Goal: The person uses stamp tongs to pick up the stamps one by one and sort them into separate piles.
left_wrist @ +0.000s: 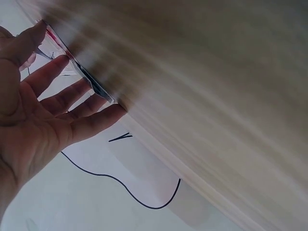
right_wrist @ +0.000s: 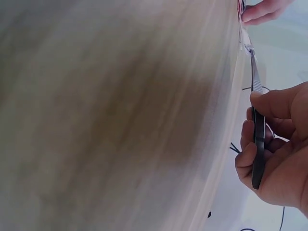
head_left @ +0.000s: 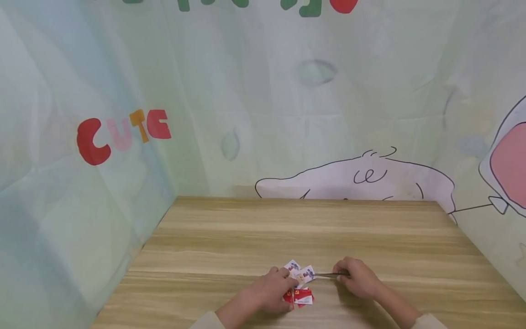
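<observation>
My right hand (head_left: 359, 277) grips a pair of dark metal tweezers (right_wrist: 258, 139) between thumb and fingers. In the head view the tweezers' tips point left and meet the right edge of a small white printed paper piece (head_left: 306, 275). Another white printed piece (head_left: 292, 266) lies partly under it. My left hand (head_left: 274, 290) rests over the left side of these pieces, its fingers spread and the fingertips touching them. Just below lie red pieces (head_left: 302, 293) with a yellow emblem and a white strip, partly covered by the left hand. Whether they are cards or stickers I cannot tell.
A wood-grain table (head_left: 246, 233) carries everything. Behind it and at its left hangs a pale green cloth backdrop (head_left: 255, 91) with coloured letters and a cartoon animal drawing, close to the table's edges.
</observation>
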The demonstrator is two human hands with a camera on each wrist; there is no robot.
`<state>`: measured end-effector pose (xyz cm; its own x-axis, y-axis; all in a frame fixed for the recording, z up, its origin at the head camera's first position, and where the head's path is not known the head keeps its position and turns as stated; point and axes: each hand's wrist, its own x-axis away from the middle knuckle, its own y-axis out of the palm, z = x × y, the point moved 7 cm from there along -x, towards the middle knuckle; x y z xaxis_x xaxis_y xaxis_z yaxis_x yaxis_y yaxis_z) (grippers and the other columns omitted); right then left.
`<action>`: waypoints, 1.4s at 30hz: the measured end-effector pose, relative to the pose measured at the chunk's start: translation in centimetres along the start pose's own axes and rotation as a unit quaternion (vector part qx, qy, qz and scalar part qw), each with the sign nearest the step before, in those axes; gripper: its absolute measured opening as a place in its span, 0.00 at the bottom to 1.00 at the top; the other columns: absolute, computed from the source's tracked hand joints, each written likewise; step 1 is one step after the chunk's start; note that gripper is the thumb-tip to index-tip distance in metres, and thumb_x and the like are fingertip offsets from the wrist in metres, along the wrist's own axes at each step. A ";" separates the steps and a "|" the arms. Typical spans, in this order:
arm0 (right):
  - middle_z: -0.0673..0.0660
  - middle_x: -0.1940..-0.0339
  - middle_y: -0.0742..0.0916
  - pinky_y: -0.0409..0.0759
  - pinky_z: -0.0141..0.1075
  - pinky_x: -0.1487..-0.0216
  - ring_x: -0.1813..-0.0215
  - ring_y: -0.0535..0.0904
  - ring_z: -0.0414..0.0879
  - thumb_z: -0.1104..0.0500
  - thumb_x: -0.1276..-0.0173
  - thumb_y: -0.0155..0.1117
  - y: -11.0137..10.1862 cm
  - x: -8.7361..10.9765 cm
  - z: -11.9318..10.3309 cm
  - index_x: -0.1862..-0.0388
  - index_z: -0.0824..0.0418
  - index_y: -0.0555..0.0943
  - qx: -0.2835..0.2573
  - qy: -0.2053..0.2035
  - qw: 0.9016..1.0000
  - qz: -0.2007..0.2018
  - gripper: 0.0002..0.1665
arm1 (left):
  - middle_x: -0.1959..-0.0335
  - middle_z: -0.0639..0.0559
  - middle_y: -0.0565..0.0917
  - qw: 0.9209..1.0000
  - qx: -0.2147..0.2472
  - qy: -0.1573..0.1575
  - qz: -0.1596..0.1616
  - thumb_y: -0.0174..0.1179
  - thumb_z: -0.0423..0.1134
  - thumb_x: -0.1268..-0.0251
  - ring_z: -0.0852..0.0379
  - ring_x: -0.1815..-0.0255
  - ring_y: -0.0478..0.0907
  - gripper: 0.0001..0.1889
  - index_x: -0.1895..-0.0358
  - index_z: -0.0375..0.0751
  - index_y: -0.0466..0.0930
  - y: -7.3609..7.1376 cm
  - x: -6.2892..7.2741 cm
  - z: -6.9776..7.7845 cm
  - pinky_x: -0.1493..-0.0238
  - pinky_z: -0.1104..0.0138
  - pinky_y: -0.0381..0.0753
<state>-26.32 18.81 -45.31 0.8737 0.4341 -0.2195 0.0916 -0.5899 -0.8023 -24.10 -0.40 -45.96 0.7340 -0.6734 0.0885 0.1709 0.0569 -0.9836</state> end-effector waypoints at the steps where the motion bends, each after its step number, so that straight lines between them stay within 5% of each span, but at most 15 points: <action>1: 0.44 0.76 0.76 0.72 0.33 0.71 0.72 0.69 0.37 0.70 0.47 0.64 0.0 0.0 0.0 0.74 0.57 0.80 -0.001 0.000 1.000 -0.001 0.08 | 0.46 0.53 0.72 1.000 0.002 -0.002 -0.001 0.67 0.53 0.51 0.57 0.53 0.68 0.28 0.42 0.54 0.76 0.0 0.0 -0.1 0.57 0.65 0.75; 26: 0.48 0.72 0.80 0.75 0.34 0.68 0.69 0.73 0.41 0.72 0.45 0.61 -1.2 -0.3 1.5 0.70 0.62 0.80 -0.025 0.056 0.998 -0.014 0.07 | 0.44 0.51 0.72 1.000 0.002 0.003 -0.004 0.66 0.54 0.51 0.55 0.50 0.69 0.28 0.43 0.53 0.76 -0.2 0.1 -0.1 0.54 0.64 0.74; 42: 0.49 0.76 0.79 0.72 0.33 0.72 0.73 0.71 0.40 0.72 0.44 0.60 -1.4 -2.1 2.2 0.71 0.64 0.79 -0.034 0.040 0.999 0.010 0.05 | 0.49 0.53 0.73 1.000 0.002 0.008 0.007 0.66 0.53 0.51 0.56 0.53 0.68 0.28 0.44 0.51 0.77 0.0 0.1 -0.1 0.54 0.66 0.73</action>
<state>-29.36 20.22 -44.92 0.9107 0.3679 -0.1881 0.1035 -0.6439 -0.7581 -24.15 -0.53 -45.93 0.7260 -0.6839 0.0721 0.1631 0.0693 -0.9842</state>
